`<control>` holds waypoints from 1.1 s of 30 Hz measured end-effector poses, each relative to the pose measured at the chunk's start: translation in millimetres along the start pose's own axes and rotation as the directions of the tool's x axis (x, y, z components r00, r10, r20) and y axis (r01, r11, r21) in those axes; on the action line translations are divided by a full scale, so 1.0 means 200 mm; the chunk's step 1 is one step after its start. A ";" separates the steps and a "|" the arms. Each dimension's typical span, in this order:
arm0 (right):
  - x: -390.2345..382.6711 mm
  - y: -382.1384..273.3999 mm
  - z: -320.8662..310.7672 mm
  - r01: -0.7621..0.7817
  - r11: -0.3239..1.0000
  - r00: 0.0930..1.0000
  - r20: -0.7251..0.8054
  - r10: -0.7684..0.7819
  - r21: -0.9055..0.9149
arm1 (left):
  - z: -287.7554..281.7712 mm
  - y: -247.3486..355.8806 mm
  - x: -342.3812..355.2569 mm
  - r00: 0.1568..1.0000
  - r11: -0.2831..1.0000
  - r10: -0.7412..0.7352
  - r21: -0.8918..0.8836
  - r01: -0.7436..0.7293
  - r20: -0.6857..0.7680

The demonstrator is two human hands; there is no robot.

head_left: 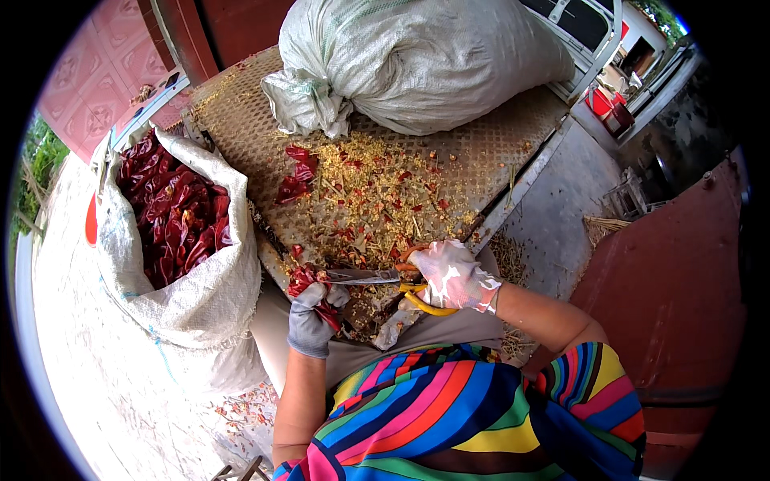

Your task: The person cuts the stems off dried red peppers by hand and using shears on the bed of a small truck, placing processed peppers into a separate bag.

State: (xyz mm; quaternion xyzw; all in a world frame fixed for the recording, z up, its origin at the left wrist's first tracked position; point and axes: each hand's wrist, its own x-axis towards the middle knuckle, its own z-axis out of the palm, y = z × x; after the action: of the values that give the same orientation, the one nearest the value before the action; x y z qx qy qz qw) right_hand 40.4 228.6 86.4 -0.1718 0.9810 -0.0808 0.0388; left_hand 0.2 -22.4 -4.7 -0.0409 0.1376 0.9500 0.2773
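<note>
My left hand (309, 321), in a grey glove, grips a bunch of dried red chili peppers (303, 278) at the front edge of a rusty metal platform (228, 100). My right hand (453, 276), in a pink and white patterned glove, holds scissors (369, 277) with yellow-orange handles, their blades reaching across to the peppers in my left hand. Yellow seeds (361, 176) and red scraps lie scattered over the platform, with a few larger red pods (298, 172) farther back.
An open white woven sack (168, 309) of red peppers stands at my left. A large tied white sack (433, 64) rests at the platform's back. Red buckets (600, 103) stand at the back right, and a dark red metal panel (658, 305) is at my right.
</note>
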 end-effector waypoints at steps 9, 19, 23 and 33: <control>0.01 0.01 -0.08 -0.047 0.997 0.992 0.116 0.054 -0.064 | 0.01 0.00 0.00 0.995 0.994 -0.021 0.105 0.011 0.102; 0.06 0.00 -0.09 0.118 0.992 0.993 0.001 -0.118 -0.031 | -0.05 -0.01 -0.01 0.997 0.986 -0.068 0.157 0.059 0.049; 0.07 0.01 -0.11 0.143 0.987 0.989 0.047 -0.140 -0.073 | 0.01 0.00 -0.01 0.993 0.973 -0.097 0.215 0.080 0.071; 0.02 0.07 0.02 0.135 0.985 0.986 0.084 -0.144 0.106 | -0.02 -0.01 0.00 0.984 0.968 -0.161 0.208 0.142 0.079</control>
State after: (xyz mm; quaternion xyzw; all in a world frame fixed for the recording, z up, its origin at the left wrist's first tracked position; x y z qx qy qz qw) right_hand 32.0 239.0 79.8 -0.2415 0.9585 -0.1243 0.0866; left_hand 1.4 -23.0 -9.2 0.0221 0.2163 0.9080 0.3581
